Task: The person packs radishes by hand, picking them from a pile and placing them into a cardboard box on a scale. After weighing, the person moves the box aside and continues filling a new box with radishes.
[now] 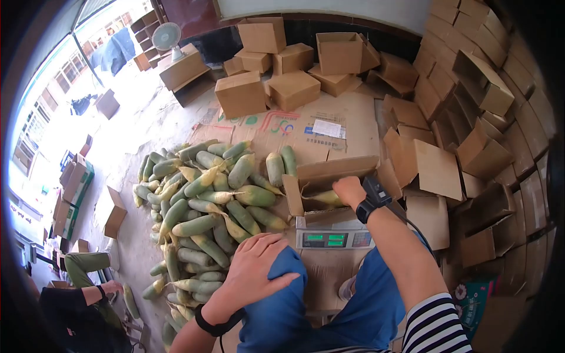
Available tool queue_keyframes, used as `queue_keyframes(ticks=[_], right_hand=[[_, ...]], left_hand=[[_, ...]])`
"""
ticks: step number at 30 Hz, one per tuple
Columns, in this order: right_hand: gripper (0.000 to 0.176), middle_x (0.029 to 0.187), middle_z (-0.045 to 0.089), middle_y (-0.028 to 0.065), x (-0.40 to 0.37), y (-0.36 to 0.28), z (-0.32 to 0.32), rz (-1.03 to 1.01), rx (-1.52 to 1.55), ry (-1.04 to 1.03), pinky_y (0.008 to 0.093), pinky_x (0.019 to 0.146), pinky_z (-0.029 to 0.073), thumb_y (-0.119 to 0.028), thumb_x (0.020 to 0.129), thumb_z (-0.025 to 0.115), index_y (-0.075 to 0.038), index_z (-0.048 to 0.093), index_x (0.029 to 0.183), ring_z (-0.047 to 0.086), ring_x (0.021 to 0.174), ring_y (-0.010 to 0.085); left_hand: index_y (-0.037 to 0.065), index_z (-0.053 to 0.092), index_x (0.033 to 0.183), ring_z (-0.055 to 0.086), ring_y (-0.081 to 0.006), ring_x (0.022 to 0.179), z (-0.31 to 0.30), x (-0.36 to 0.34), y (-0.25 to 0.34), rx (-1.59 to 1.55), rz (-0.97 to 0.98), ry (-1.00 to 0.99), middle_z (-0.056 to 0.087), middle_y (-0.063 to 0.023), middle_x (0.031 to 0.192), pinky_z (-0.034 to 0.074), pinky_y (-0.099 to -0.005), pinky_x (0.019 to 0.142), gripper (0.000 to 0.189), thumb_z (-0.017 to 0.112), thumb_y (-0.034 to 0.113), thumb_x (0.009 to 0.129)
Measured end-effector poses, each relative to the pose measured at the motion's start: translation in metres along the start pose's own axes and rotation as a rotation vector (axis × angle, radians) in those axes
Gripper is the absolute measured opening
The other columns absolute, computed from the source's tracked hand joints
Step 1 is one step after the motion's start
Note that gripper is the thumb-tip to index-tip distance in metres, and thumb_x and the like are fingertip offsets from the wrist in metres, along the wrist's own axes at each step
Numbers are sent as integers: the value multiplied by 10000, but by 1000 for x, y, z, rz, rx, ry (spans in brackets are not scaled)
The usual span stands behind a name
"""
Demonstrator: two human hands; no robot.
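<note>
My left hand (254,266) lies flat on my knee, on the blue trousers, its fingers stretched out and nothing in them. At the open cardboard box (335,167), my right hand (349,191) reaches over the near right side, with its fingers closed around the end of a green radish (323,199) inside. The fingertips are partly hidden. Beneath the box stands a digital scale (334,238) with lit green displays. A large pile of green radishes (203,223) spreads over the ground to the left of the box and beyond my left hand.
Flattened cardboard (253,138) covers the ground ahead. Empty boxes (292,88) sit at the back, and stacked cartons (518,147) line the right side. A fan (166,38) stands on a box. At lower left, a co-worker's hand (112,287) is near a radish (130,301).
</note>
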State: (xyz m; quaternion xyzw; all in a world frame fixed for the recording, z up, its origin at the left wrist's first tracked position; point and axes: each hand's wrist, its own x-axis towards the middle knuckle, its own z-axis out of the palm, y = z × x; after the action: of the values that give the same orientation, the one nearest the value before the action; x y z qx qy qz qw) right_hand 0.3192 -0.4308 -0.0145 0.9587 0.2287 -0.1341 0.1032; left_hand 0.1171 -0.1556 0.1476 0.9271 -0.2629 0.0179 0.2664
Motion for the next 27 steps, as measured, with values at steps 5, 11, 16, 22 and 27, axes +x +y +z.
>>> queue_keyframes(ticks=[5, 11, 16, 22, 27], right_hand=[[239, 953, 627, 158, -13, -14, -54, -173, 245, 129, 466, 766, 498, -175, 779, 640, -57, 580, 979, 614, 936, 353], [228, 946, 605, 133, -92, -35, -104, -305, 270, 416, 431, 752, 497, -193, 820, 662, -63, 560, 978, 602, 905, 333], [313, 970, 606, 136, -129, -25, -107, -293, 373, 247, 433, 758, 486, -177, 834, 648, -52, 565, 1109, 593, 910, 342], [310, 949, 612, 138, -129, -16, -92, -226, 315, 162, 434, 752, 483, -178, 836, 645, -46, 572, 1107, 595, 910, 340], [313, 937, 612, 136, -127, -21, -93, -220, 275, 168, 426, 756, 481, -176, 835, 647, -45, 573, 1109, 592, 901, 334]], left_hand=[[22, 561, 1220, 496, -313, 1204, -1, 4, -21, -290, 42, -86, 547, -143, 1257, 396, -415, 1005, 516, 701, 307, 814], [9, 555, 1226, 599, -165, 1018, 36, -66, -152, -853, -745, 355, 619, -63, 1131, 457, -300, 861, 339, 517, 236, 977], [-24, 629, 1010, 654, -330, 871, 154, -209, -253, -36, -957, 38, 674, -191, 900, 510, -384, 777, 294, 635, 209, 832], [-44, 623, 985, 662, -331, 838, 247, -209, -224, 47, -789, 40, 673, -204, 905, 522, -393, 739, 340, 678, 233, 796], [-125, 566, 952, 655, -345, 852, 271, -173, -255, -499, -1380, 175, 662, -250, 905, 508, -416, 765, 496, 730, 305, 765]])
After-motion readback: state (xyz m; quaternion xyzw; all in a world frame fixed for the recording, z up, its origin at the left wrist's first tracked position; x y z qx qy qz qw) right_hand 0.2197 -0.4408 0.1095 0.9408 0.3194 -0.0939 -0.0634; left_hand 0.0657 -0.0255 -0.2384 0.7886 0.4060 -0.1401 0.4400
